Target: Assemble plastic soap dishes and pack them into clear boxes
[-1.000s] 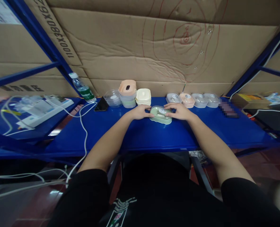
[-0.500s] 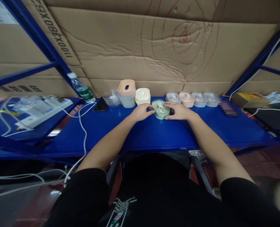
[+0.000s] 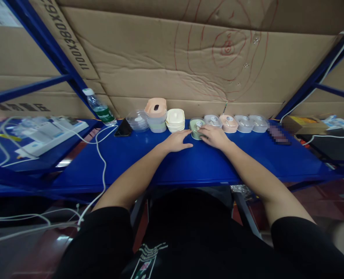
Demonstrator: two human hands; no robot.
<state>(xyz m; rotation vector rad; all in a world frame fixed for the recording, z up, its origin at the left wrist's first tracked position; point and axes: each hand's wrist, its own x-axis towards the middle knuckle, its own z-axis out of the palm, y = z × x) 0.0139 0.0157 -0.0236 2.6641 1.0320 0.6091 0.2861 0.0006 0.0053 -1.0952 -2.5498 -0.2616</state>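
A small green lidded food container (image 3: 196,124) stands at the left end of a row of similar boxes on the blue shelf. My right hand (image 3: 216,136) rests against its front right side, fingers spread over the lid's edge and not closed round it. Just left of and in front of the container is my left hand (image 3: 177,142), open, thumb apart from the fingers; its fingertips come close to the box, and I cannot tell if they touch. To the right in the row are a greyish box (image 3: 212,119), a peach box (image 3: 229,123) and two more pale grey boxes (image 3: 244,123).
Left of the hands stand a stack of cream tubs (image 3: 176,119), stacked tubs with a peach one (image 3: 155,107) on top, and clear bowls (image 3: 137,120). A black phone (image 3: 123,128), water bottle (image 3: 100,108) and white cable (image 3: 104,162) lie further left. Cardboard (image 3: 137,54) closes the back.
The green container has moved back, in line with the row. My left hand has come away from its side and opened; my right hand has shifted left over its front.
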